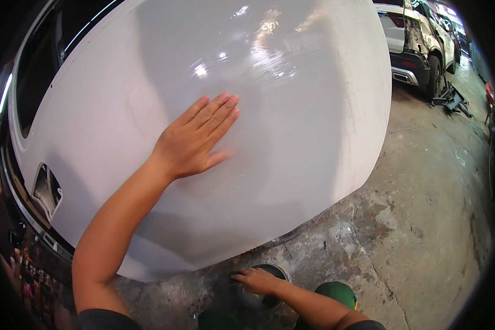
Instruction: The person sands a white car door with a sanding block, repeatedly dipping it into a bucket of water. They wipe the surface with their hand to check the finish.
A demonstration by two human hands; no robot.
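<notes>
The person's left hand [195, 137] is spread flat, palm down, over the middle of a large pale vehicle panel [363, 104]. Its four fingers lie straight and nearly together, pointing to the far right, while the slightly blurred thumb stands out toward the right. It grips nothing that shows; whether anything lies under the palm cannot be told. The hand appears to touch the surface, over a broad grey patch [297, 143] bordered by whiter areas on the left and right. Bright, streaky reflections [269, 63] shine on the far part of this patch.

The right hand [258, 281] is low down at the near side, beyond the panel's curved near edge, over a round bucket [275, 269] on the concrete floor [423, 181]. Its fingers point left and look partly bent; a dark spot shows at their tips, but it cannot be told whether they hold something. A green rounded shape [335, 292] sits just beside the right forearm.

At the left, the panel has a cut-out opening [47, 190], with dark window glass [38, 71] farther away. At the far right stands a white vehicle [391, 33] with a damaged side, and dark parts [454, 100] lie near its wheel [435, 74].
</notes>
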